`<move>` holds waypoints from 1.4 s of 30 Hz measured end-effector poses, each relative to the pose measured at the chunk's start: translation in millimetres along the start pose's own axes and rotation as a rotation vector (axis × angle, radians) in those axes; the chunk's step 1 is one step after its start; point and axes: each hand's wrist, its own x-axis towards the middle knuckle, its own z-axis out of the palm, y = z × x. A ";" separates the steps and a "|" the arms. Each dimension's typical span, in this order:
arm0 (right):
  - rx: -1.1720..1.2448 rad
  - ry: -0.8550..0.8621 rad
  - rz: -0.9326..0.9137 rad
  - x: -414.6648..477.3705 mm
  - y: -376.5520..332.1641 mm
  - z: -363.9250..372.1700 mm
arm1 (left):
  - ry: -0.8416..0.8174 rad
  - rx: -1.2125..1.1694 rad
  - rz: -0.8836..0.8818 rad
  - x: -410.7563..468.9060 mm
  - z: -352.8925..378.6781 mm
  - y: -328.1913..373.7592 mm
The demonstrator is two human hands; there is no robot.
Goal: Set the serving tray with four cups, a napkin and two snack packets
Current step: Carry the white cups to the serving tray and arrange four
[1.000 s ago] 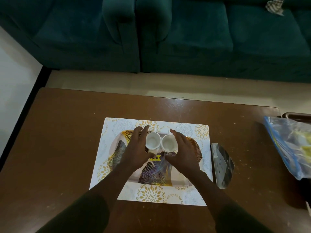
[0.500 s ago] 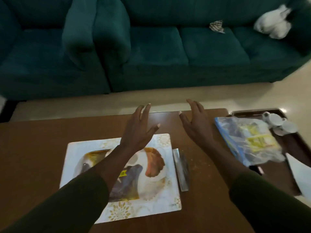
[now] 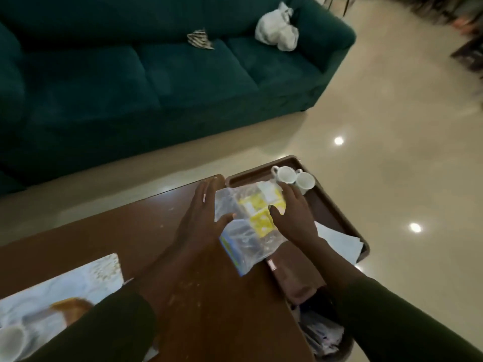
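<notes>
A clear zip bag (image 3: pixel 245 231) holding yellow snack packets (image 3: pixel 261 220) lies across the table's right corner and a brown side tray (image 3: pixel 329 210). My left hand (image 3: pixel 198 220) clasps its left side, thumb on top. My right hand (image 3: pixel 295 218) clasps its right side, fingers spread over the packets. Two white cups (image 3: pixel 295 177) stand at the far end of the side tray. A white napkin (image 3: pixel 337 241) lies on that tray behind my right wrist. At the bottom left the patterned serving tray (image 3: pixel 70 307) sits on a placemat (image 3: pixel 99 270), one cup (image 3: pixel 10 340) blurred on it.
The brown table (image 3: pixel 104 231) ends just right of my hands. A brown cloth (image 3: pixel 295 280) and a bin of papers (image 3: pixel 321 335) sit below the side tray. A teal sofa (image 3: pixel 156 74) with a white bundle (image 3: pixel 277 32) stands behind; tiled floor lies to the right.
My view has swung right, away from the serving tray. Both hands left the two cups on it, reached across the table and closed on the snack bag.
</notes>
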 end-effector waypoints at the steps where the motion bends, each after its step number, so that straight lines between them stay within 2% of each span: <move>1: 0.005 0.010 0.012 6.4 15.0 -8.7 | -0.011 0.003 0.013 13.2 14.6 8.5; 5: -0.001 0.076 0.060 33.8 63.8 -31.4 | -0.073 0.020 0.004 57.1 63.7 39.4; 9: 0.005 0.023 0.119 58.3 102.8 -41.6 | -0.139 0.094 0.039 89.9 106.0 58.9; 13: 0.106 0.026 0.138 79.2 123.6 -44.5 | -0.167 0.049 0.059 121.1 136.8 73.2; 17: 0.100 -0.004 0.105 101.4 140.1 -39.9 | -0.175 -0.009 0.052 155.5 162.2 87.9; 23: 0.114 -0.041 0.093 122.7 141.8 -23.8 | -0.224 0.124 0.067 181.2 190.7 96.2; 27: 0.048 -0.096 0.108 129.0 147.3 -13.7 | -0.219 0.237 0.113 181.9 196.3 94.4; 31: -0.018 -0.029 0.057 118.6 152.0 -2.7 | -0.188 0.311 0.242 171.4 197.9 96.6; 37: 0.032 0.033 0.110 106.7 150.9 -14.7 | -0.122 0.120 0.276 160.1 185.3 107.4; 42: 0.034 0.114 0.012 100.3 114.5 -31.2 | 0.001 0.053 0.295 147.4 150.0 109.6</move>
